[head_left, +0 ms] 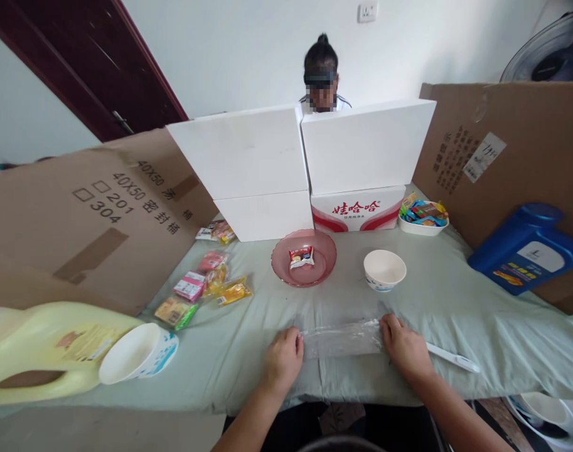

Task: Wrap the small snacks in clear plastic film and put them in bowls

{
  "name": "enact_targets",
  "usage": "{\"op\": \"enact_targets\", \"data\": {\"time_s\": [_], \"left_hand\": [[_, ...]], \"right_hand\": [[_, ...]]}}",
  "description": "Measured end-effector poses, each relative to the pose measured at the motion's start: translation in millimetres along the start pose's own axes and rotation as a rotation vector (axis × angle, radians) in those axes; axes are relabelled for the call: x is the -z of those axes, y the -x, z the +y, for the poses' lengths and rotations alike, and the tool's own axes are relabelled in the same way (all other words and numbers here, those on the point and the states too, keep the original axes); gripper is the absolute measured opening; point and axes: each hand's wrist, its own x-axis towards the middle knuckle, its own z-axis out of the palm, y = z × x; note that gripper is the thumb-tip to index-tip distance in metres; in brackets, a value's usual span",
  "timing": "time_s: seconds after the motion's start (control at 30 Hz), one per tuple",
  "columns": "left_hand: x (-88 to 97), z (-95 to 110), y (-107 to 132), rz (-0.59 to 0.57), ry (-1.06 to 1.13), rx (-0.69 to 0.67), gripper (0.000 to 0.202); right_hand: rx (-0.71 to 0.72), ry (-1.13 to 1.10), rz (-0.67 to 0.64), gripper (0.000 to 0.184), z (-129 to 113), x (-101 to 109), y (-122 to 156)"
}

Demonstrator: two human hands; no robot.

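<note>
A clear plastic bag (341,339) is stretched flat between my two hands near the table's front edge. My left hand (284,359) is closed on its left end, and my right hand (405,347) pinches the right end. Beside my right hand lies a white plastic utensil (453,357), its other end hidden by that hand. Beyond the bag stands a pink see-through bowl (324,267) with one small red and white wrapped snack (302,257) in it. To the right of that bowl is a white paper bowl (385,269) with a blue pattern.
Several packaged snacks (190,286) lie at left, near a tilted paper bowl (138,355) and a pale yellow jug (64,345). At right are a blue bottle (526,251) and a snack-filled white dish (423,230). White boxes (262,157) and cardboard panels (93,220) wall the table; a person (321,75) sits behind.
</note>
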Motion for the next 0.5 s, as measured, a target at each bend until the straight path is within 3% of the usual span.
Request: {"op": "enact_targets", "data": {"time_s": [0.13,0.23,0.3,0.37,0.43,0.5], "left_hand": [[2.5,2.0,-1.7,0.091,0.022,0.017,0.015],[8.2,10.5,0.6,0.301,0.079,-0.057,0.020],[9.6,23.5,5.6,0.369,0.128,-0.171,0.024],[5.4,39.9,12.2,0.311,0.147,-0.316,0.033],[-4.2,53.7,19.0,0.191,0.117,-0.420,0.049],[-15.6,58.8,23.6,0.085,0.068,-0.453,0.068]], "right_hand": [[-0.022,0.054,-0.017,0.030,-2.4,4.6,-2.7],[0.070,0.064,0.151,0.029,-5.2,9.0,-0.2],[0.203,0.057,0.282,0.033,-12.6,9.4,4.2],[0.404,0.046,0.304,0.038,-24.0,5.3,9.3],[0.604,0.043,0.225,0.048,-34.2,-3.0,13.0],[0.659,0.046,0.126,0.058,-36.9,-12.8,13.7]]}}
